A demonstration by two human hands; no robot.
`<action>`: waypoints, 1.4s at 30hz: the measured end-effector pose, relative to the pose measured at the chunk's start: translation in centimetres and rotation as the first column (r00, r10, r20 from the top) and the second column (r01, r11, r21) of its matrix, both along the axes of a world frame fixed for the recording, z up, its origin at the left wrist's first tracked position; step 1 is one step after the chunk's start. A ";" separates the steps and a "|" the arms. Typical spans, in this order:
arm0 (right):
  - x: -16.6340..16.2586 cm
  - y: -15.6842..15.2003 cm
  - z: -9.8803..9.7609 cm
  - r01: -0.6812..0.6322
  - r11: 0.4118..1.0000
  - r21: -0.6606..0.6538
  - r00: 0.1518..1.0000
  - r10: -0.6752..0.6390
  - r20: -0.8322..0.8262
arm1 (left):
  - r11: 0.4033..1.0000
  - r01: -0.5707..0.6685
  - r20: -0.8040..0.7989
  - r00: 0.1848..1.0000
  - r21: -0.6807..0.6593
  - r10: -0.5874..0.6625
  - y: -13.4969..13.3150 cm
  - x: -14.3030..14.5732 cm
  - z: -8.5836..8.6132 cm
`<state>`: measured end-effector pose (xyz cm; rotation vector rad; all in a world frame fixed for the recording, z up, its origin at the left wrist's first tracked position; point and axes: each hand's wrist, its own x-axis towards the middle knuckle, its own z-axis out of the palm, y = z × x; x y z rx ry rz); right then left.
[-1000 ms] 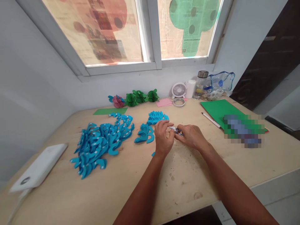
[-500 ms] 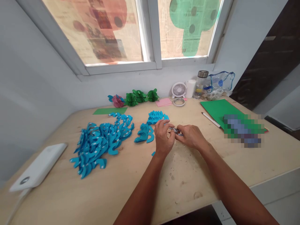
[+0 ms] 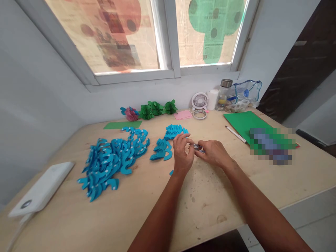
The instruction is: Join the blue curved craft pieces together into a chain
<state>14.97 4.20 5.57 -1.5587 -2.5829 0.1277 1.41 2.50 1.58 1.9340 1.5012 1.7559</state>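
— Small item (image 3: 197,146): where is it?
— Just above the worktop (image 3: 147,210), well right of the big pile of blue paper cut-outs (image 3: 112,159), held between both hands. It is too small to name.
— And the grip?
— Left hand (image 3: 182,154) and right hand (image 3: 214,153) each pinch the small item, fingertips closed on it. 2 smaller blue stacks (image 3: 161,150) lie between that pile and the left hand.

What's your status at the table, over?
Left hand and right hand both pinch a small object. Blue paper cutouts lie just left. Nothing blocks the hands.
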 end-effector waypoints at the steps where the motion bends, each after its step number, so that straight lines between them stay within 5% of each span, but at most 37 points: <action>1: 0.0 0.0 0.0 0.004 1.000 -0.002 1.000 -0.004 0.001 | 1.000 0.002 0.026 1.000 0.005 -0.002 0.1 -0.1 0.0; 8: 0.1 0.1 0.0 0.029 1.000 0.007 0.999 -0.029 0.017 | 1.000 0.003 0.122 0.993 -0.004 -0.002 0.2 -0.1 -0.4; 18: 0.1 0.0 0.2 0.030 0.999 -0.035 0.999 -0.028 0.044 | 0.999 0.046 -0.236 0.971 0.001 -0.044 -0.5 0.4 -0.1; 32: 0.0 0.1 0.1 0.042 0.998 -0.045 0.997 -0.039 0.071 | 0.999 0.032 -0.347 0.937 0.003 -0.029 -0.3 0.1 -0.1; 42: 0.5 0.3 0.4 0.117 0.992 -0.047 0.993 -0.117 0.009 | 0.998 0.005 0.007 1.000 -0.055 -0.005 -0.3 0.0 0.2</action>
